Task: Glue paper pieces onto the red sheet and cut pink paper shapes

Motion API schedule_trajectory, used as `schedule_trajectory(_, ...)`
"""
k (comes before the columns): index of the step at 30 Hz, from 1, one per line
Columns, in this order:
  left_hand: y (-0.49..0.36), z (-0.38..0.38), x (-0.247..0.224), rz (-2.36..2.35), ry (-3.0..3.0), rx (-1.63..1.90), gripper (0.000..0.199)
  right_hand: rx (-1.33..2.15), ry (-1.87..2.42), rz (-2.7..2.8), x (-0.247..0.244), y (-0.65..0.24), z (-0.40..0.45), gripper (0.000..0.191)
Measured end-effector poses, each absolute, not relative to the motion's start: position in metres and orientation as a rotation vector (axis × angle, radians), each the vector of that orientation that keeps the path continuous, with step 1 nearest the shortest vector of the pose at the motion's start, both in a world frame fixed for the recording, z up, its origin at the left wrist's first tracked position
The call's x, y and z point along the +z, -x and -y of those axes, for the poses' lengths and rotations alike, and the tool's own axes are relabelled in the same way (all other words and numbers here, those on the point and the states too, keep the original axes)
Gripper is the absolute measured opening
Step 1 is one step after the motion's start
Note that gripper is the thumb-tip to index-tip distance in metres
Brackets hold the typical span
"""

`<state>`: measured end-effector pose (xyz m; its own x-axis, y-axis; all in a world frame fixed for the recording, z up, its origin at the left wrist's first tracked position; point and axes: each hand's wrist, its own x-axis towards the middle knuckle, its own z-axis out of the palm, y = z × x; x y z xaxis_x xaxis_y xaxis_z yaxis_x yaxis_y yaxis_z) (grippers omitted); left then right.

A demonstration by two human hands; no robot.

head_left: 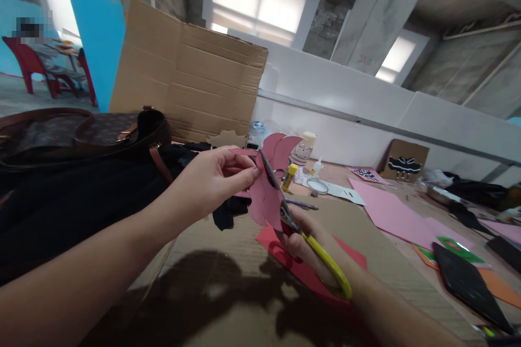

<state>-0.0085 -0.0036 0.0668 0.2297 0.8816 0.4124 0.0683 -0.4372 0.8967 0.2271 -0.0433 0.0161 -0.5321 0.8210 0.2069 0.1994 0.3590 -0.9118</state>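
Note:
My left hand (220, 176) pinches the edge of a pink paper cutout (266, 203) with scalloped, petal-like edges, held up above the table. My right hand (307, 238) is closed around scissors (331, 265) with yellow handles. The scissor blades point up and away, lying against the paper close to my left fingertips. Part of the cutout is hidden behind the blades and my fingers. Below my right hand, a red sheet (350, 255) lies on the cardboard (228, 293).
A dark bag (101, 135) and black cloth sit at the left, before an upright cardboard panel (191, 76). Behind my hands stand a glue stick (288, 177), a small bottle (317, 166) and a jar. Pink sheets (391, 217) and a black tablet-like object (472, 284) lie right. A person sits far left.

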Motion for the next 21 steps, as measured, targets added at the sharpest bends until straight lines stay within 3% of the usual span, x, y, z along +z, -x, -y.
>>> schedule_trajectory(21, 0.0085, 0.0042, 0.0674, -0.887, -1.691, 1.295, 0.026, 1.131, 0.914, 1.96, 0.0155, -0.2269, 0.044, 0.05)
